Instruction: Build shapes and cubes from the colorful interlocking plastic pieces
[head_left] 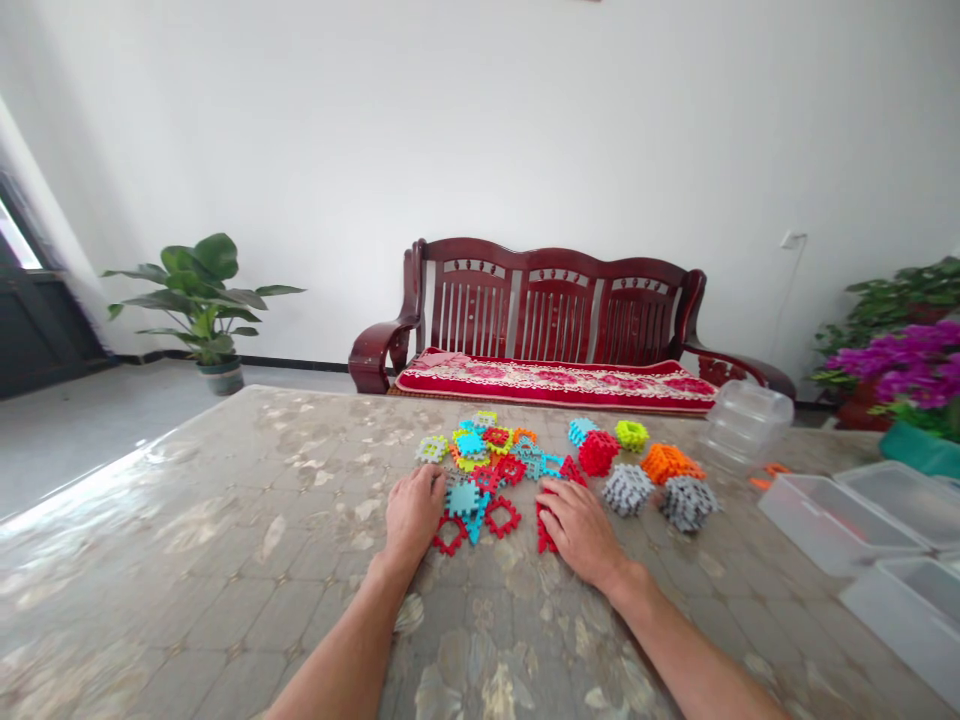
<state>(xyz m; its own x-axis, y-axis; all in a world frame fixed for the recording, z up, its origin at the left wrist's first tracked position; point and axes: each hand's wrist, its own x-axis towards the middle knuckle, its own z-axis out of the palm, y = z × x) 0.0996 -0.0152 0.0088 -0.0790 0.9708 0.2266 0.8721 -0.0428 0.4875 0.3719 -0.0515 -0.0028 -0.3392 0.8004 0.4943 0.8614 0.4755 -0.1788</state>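
Your left hand (414, 512) lies flat, grip open, on the worktop (225, 560) against the loose flat tiles (484, 465). Your right hand (579, 530) covers a red tile (543, 538), grip loose, apparently gathering pieces. Finished cubes (628, 488) sit just beyond; next likely calls for pinching one tile cleanly.

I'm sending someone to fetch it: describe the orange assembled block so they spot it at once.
Start at the patterned table in front of the red wooden bench. Right of the right hand is a cluster of built-up blocks. The orange block sits at the cluster's right side, just behind the two grey blocks; it is the only orange one among them.
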